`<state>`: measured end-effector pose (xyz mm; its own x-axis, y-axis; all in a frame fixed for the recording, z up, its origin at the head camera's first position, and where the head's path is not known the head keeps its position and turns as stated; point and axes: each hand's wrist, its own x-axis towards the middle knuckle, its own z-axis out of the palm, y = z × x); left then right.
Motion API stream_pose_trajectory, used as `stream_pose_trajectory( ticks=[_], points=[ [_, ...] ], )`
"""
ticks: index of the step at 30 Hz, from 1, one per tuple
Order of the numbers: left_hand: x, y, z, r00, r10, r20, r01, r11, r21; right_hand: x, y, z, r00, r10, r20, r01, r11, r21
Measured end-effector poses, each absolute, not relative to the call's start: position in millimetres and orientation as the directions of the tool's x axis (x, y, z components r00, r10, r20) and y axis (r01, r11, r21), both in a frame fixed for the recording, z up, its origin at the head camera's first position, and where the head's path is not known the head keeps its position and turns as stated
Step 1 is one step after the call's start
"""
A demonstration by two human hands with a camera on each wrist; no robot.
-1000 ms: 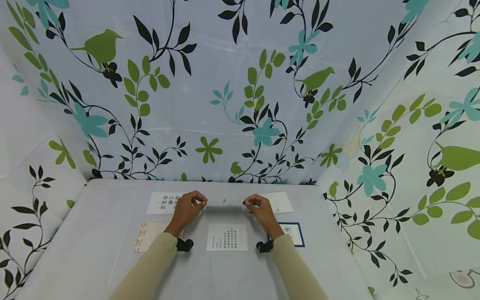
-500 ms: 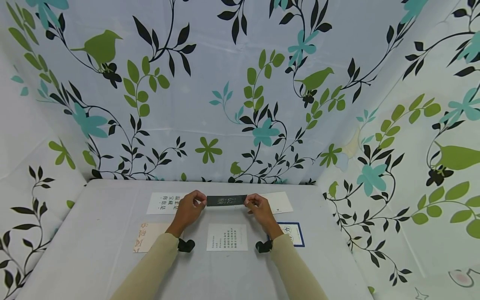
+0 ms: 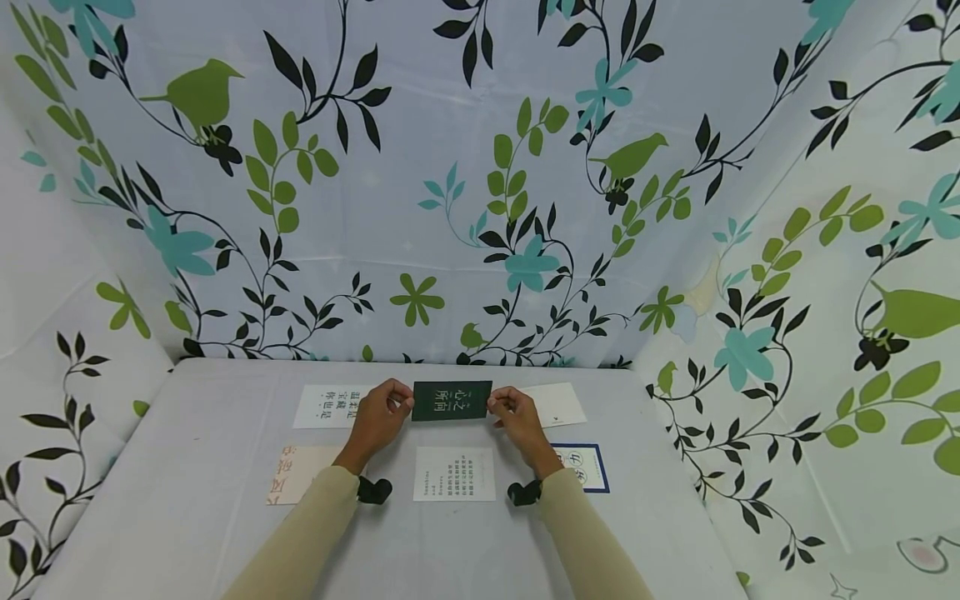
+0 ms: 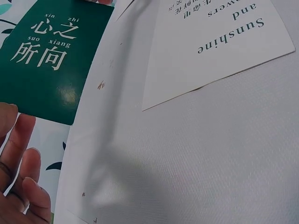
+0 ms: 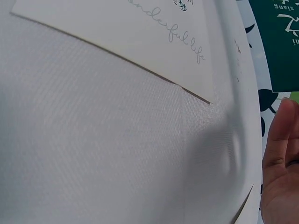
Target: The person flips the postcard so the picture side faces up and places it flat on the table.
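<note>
A dark green card [image 3: 452,401] with white Chinese characters is held up above the far part of the table, its printed face toward the head camera. My left hand [image 3: 377,421] pinches its left edge between thumb and fingertips. At the opposite edge, my right hand [image 3: 522,419] pinches it the same way. In the left wrist view the green card [image 4: 49,81] reads "xin zhi suo xiang", with the left thumb on its near corner. Only part of the card [image 5: 282,51] and of the right hand [image 5: 280,168] shows in the right wrist view.
On the white table [image 3: 187,508] lie a text card [image 3: 454,474], a peach card [image 3: 292,479], a white card with black characters [image 3: 322,407], a white card [image 3: 558,406] and a blue-bordered card [image 3: 596,468]. A leaf-patterned cloth [image 3: 420,217] hangs behind.
The held card has tilted: first nearly edge-on and pale, then a narrow dark strip, now its green face shows broadly. Both hands stay almost in place.
</note>
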<state>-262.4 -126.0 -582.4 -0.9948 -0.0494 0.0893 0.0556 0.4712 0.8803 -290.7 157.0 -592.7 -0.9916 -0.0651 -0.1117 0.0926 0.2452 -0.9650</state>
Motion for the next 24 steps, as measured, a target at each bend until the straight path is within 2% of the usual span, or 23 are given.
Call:
stream_pose_trajectory(
  ticks=[10,24],
  points=[
    [-262.0,-124.3,-582.2,-0.992,-0.067,0.105,0.062,0.463,0.884,-290.6,154.8,-593.2,-0.993,-0.015,-0.115,0.106,0.279,-0.954],
    [-261.4,-125.8,-579.8,-0.989,-0.086,0.117,0.065,0.454,0.889,-290.3,153.5,-595.2,-0.994,0.032,-0.103,0.108,0.241,-0.964]
  ],
)
